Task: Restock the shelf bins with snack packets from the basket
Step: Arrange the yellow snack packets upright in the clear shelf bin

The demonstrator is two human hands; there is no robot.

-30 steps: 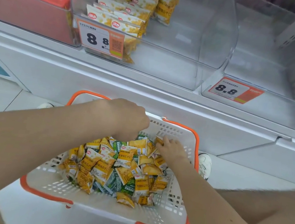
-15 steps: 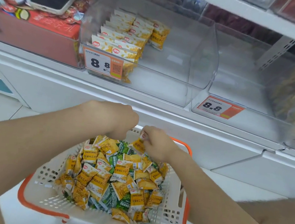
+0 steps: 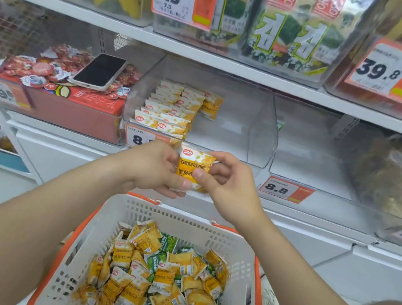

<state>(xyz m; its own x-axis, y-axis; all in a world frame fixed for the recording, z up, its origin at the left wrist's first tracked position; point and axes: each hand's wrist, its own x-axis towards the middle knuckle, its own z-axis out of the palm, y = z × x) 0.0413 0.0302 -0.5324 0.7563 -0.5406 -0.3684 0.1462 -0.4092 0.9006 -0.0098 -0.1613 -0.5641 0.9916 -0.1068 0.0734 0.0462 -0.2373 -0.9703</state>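
A yellow crab roe flavoured packet (image 3: 194,168) is held upright between both hands, just in front of the clear shelf bin (image 3: 261,135). My left hand (image 3: 153,169) grips its left side and bottom. My right hand (image 3: 229,182) pinches its right edge with thumb on the front. Inside the bin, rows of the same yellow packets (image 3: 172,109) fill the left part; the right part is bare. Below my arms stands the white basket with orange rim (image 3: 185,220), with several yellow and green packets (image 3: 159,278) piled in it.
A phone (image 3: 100,72) lies on red sweets in the bin to the left. A second clear bin (image 3: 310,155) to the right is labelled 8.8. Seaweed packs (image 3: 284,32) fill the shelf above. White cabinet fronts run below the shelf.
Both hands have risen out of the basket to the bin front with a yellow packet between them. The view has tilted up, showing the upper shelf.
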